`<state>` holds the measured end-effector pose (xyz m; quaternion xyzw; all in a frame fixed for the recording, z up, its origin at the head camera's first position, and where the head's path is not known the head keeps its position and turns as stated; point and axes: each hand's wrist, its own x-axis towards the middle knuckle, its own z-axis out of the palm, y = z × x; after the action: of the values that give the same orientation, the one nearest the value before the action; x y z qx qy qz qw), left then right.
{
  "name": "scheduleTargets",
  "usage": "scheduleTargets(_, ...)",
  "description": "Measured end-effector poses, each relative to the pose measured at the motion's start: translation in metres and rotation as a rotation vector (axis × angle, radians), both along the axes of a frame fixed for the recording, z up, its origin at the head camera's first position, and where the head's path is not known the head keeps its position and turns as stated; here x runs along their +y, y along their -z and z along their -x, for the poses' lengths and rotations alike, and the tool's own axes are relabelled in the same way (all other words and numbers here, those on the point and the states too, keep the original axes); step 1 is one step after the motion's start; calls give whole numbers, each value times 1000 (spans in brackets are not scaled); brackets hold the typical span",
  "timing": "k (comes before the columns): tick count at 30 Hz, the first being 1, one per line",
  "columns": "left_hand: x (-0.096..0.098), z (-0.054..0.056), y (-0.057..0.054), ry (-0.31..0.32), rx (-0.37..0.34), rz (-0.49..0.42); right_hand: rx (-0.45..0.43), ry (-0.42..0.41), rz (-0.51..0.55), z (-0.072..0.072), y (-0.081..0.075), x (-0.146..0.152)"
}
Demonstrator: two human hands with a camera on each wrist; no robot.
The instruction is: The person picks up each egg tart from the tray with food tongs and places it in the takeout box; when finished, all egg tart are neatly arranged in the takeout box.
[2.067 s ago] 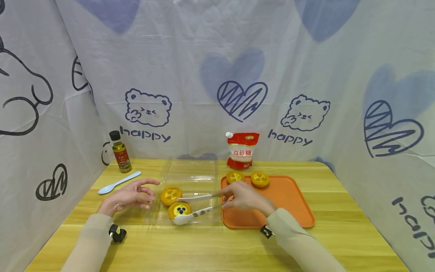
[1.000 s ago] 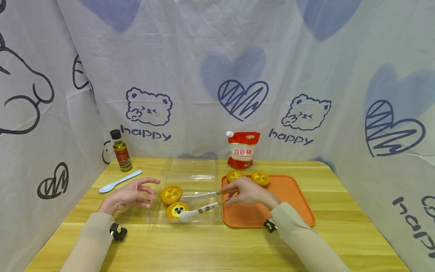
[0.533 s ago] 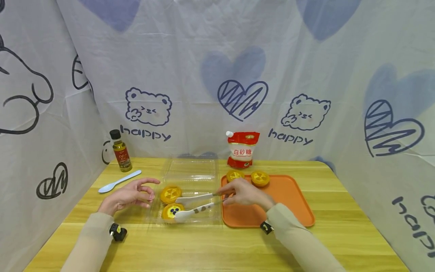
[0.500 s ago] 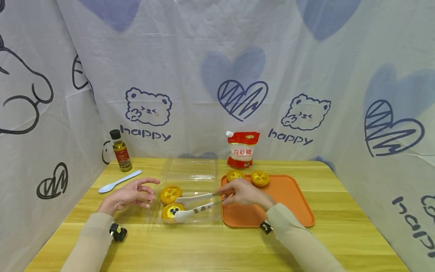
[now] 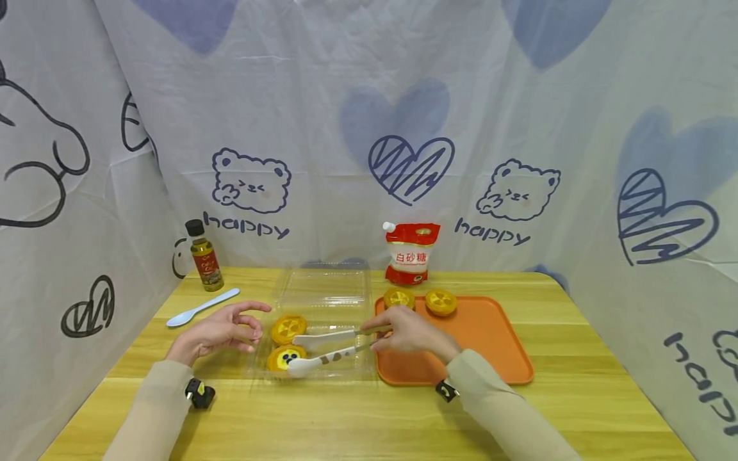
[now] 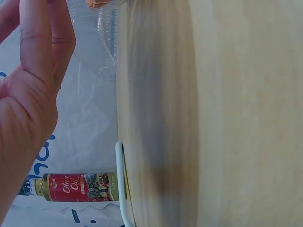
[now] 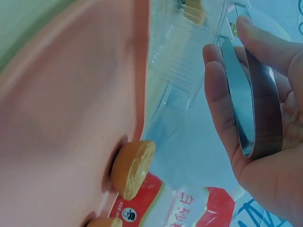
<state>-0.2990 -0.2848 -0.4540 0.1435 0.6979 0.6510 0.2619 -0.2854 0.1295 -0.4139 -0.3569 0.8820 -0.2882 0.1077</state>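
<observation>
My right hand (image 5: 406, 330) holds a pair of metal tongs (image 7: 244, 99) with white, brown-spotted tips (image 5: 323, 362), as the head and right wrist views show. The tips stand apart over a clear plastic box (image 5: 346, 365). The lower one overlaps the right edge of a tart with dark blue berries (image 5: 279, 360); whether it touches is unclear. Behind that tart, also in the box, lies a plain yellow tart (image 5: 288, 329), close to the upper tip. My left hand (image 5: 221, 330) hovers by the box's left side, fingers loosely bent around nothing.
An orange tray (image 5: 484, 346) to the right bears two yellow tarts (image 5: 441, 302) at its back edge. Behind it stands a red-and-white sugar pouch (image 5: 411, 256). At the back left are an olive oil bottle (image 5: 207, 264) and a pale blue spoon (image 5: 202, 308). The box's clear lid (image 5: 323, 285) is raised behind.
The berry tart has shifted left inside the box, to the front of the plain tart. My right hand and the tongs have moved slightly left. The left hand has stayed put.
</observation>
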Motion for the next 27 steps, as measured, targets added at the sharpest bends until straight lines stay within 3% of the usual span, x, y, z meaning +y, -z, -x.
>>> scheduleTargets(17, -1, 1, 0, 2, 13, 14, -37, 37, 31, 1, -7, 24)
scheduleTargets(27, -1, 2, 1, 0, 5, 15, -1, 77, 86, 4, 4, 39)
